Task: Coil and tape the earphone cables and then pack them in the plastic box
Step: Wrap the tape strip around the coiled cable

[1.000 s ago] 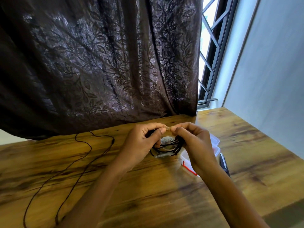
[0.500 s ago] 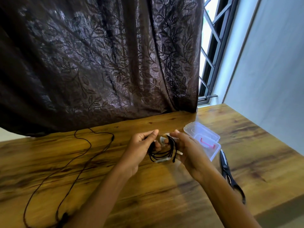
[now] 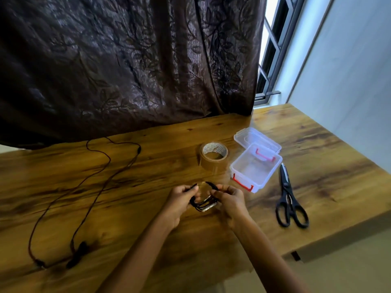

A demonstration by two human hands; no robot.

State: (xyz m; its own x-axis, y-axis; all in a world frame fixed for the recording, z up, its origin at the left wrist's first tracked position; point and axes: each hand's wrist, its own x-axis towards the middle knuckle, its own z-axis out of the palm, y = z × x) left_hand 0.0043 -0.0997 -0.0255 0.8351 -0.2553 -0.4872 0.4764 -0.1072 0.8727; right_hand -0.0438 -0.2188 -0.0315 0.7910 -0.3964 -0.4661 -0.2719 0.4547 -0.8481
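lowered now from chest height to just above the wooden table [image 3: 148, 166], the coiled earphone cable [image 3: 204, 203], where half a second back it sat higher and closer to the curtain [image 3: 127, 60]. in plain view as well now: tape roll [image 3: 214, 155] just beyond the hands, plastic box [image 3: 255, 168] open and empty to its right with the lid [image 3: 257, 137] behind, scissors [image 3: 289, 199] further right. likely meaning: taping of this coil finished or nearly so, with a pale strip visible around the bundle's lower side; packing into the box probably next. not yet coiled: second earphone cable [image 3: 84, 187], sprawled loose across the left of the table, well apart from everything else.

both forearms reaching forward and converging, palms turned inward. left hand [image 3: 182, 199] pinching the coil's left side, fingers closed on the strands. right hand [image 3: 229, 197] closed on the right side, thumb and forefinger pressing near the top of the loop. coil held between the two, apparently clear of the wood, though contact hard to rule out.
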